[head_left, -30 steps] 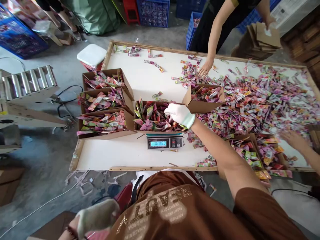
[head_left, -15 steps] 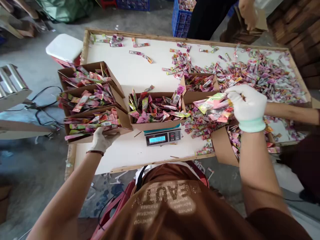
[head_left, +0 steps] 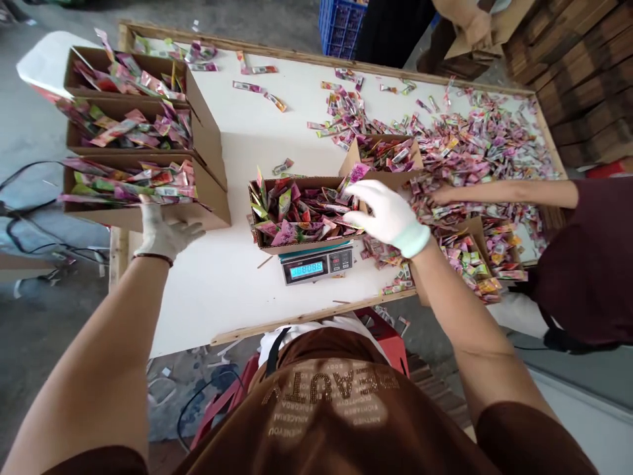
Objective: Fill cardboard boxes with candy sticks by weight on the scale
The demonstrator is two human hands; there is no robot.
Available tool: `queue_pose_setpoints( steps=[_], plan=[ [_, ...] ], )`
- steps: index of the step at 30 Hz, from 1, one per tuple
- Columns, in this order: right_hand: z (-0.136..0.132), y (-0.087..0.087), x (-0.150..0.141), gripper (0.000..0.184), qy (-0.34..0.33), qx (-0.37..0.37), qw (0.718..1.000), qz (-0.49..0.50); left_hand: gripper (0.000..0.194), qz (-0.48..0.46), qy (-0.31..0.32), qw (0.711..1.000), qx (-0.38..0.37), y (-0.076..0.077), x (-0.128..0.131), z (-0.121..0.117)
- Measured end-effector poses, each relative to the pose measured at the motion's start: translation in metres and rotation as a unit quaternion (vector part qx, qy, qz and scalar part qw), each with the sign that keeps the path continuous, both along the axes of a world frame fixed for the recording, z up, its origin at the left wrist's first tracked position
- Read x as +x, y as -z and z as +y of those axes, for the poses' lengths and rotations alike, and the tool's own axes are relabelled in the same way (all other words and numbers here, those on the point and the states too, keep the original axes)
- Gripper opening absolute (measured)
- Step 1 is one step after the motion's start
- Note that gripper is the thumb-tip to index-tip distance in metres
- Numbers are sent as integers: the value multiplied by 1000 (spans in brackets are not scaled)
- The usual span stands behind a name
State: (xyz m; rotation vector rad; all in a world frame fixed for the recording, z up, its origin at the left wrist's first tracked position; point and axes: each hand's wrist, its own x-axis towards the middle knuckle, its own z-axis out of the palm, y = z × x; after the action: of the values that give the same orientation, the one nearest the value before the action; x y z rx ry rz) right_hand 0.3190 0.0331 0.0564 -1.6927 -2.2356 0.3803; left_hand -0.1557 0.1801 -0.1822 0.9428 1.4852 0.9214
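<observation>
My left hand [head_left: 165, 231], in a white glove, lies against the front of the nearest carton [head_left: 208, 214] on the left, fingers spread and one reaching up to its rim. That carton is heaped with colourful stick sachets [head_left: 163, 191]. My right hand [head_left: 383, 214], gloved too, hovers at the right end of the middle carton [head_left: 277, 249], its fingers apart with nothing visible between them. Pink and green sachets [head_left: 284, 204] fill this carton, which sits on a digital scale [head_left: 316, 264] with a lit display. The digits are not clearly readable.
Two more filled cartons [head_left: 128, 109] stand behind the left one. A smaller carton [head_left: 380, 175] and a large sachet pile [head_left: 475, 145] lie to the right. A co-worker's arm [head_left: 504, 192] reaches into the pile. Another person's hand [head_left: 477, 30] is beyond the wooden table edge [head_left: 297, 63].
My right hand has moved left from the pile to the middle carton and let go of its bunch of sachets. My left hand stays against the left carton. The view has shifted.
</observation>
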Motion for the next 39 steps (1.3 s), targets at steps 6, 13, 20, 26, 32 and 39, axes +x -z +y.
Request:
queue_pose_setpoints(
  steps=[6,13,20,26,32,39],
  plan=[
    [49,43,-65,54,-83,-188,965,-160,66,-91,-50,976,-189,-24,58,-122],
    [57,16,-36,28,-136,-63,989,-12,75,-96,-89,976,-176,-22,67,-263],
    [3,-44,70,21,-26,96,988,120,87,-41,-141,974,-173,-28,97,-323],
    [-42,-47,166,43,147,120,981,-47,83,13,-129,987,-95,-57,126,-296],
    [-28,-14,103,62,-43,27,999,15,49,184,-107,962,170,-144,151,-238],
    [3,8,44,19,-104,-117,980,-123,29,337,64,855,389,-202,201,-209]
  ],
)
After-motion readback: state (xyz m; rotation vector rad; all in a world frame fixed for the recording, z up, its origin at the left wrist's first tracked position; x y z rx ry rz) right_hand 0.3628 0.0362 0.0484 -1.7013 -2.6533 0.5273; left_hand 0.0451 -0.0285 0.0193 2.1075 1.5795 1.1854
